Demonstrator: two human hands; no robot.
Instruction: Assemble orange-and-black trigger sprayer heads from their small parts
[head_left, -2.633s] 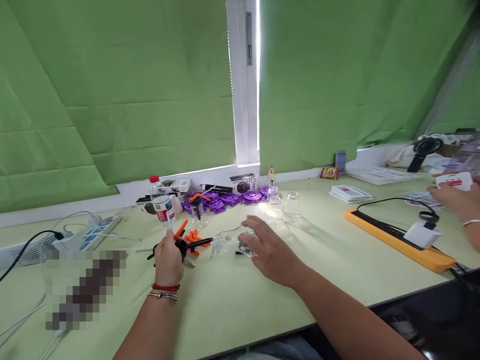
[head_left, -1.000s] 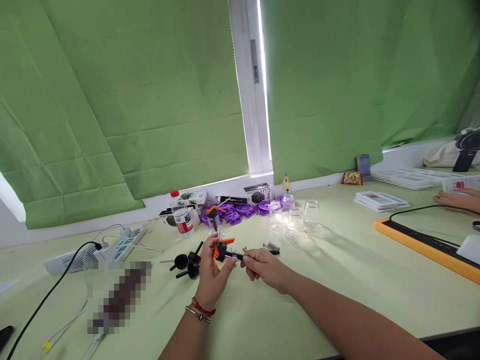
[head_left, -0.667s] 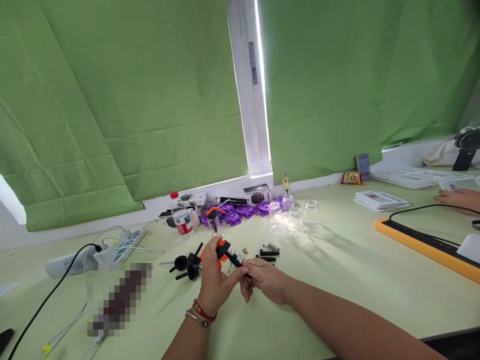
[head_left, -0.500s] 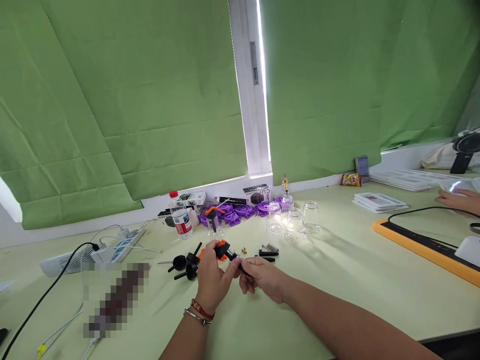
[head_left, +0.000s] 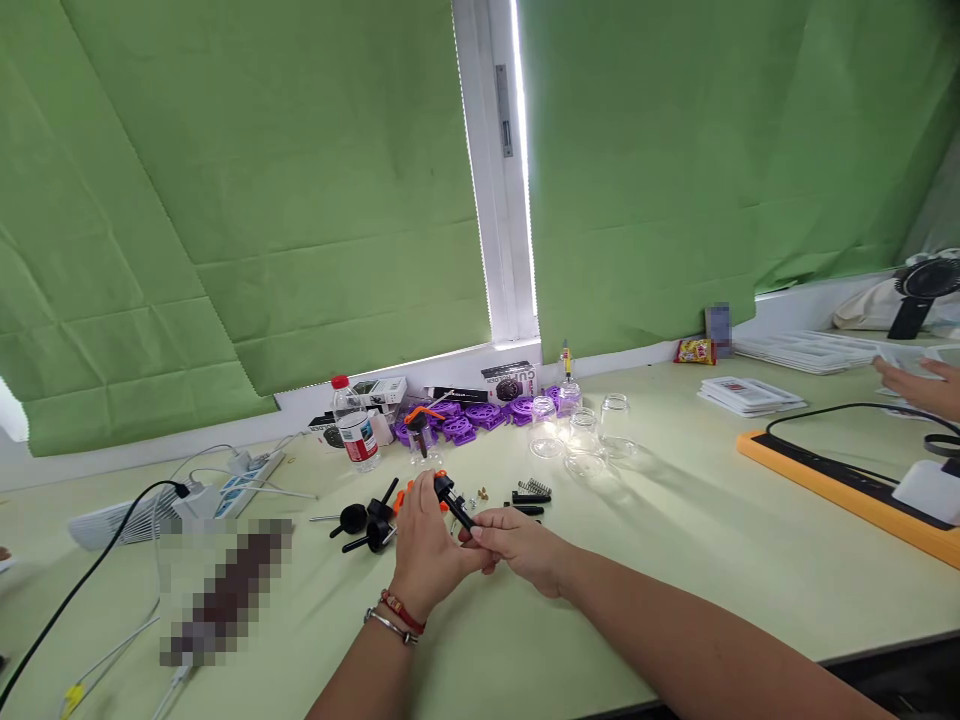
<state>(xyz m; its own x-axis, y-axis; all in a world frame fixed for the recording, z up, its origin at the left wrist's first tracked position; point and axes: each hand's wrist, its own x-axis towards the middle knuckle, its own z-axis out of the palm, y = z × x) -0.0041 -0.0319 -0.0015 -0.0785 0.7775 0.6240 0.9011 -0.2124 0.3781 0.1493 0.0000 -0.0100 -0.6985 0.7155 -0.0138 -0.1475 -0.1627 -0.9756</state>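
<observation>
Between both hands is a slim black rod-shaped part [head_left: 459, 510] with a wider black head; its exact kind is unclear. My left hand [head_left: 426, 545] is closed around the head end, the fingers partly hiding it. Lower down, my right hand [head_left: 521, 543] pinches the other end. Beyond the hands lie small brass-coloured pieces [head_left: 482, 494], metal springs [head_left: 535, 487] and short black sticks [head_left: 531, 498]. Several black round parts with stems [head_left: 375, 530] lie left of my left hand, and orange pieces [head_left: 403, 497] show behind it.
Clear glass jars [head_left: 584, 440], purple plastic parts [head_left: 484, 414] and a red-capped bottle [head_left: 355, 428] stand at the back. A power strip [head_left: 251, 480] with cables lies left. At right are an orange-edged board [head_left: 840, 495], white cards [head_left: 750, 396] and another person's hand [head_left: 926, 385].
The black part has turned so that more of its rod shows between my hands. My left fingers have shifted around its head. The other person's hand has moved slightly.
</observation>
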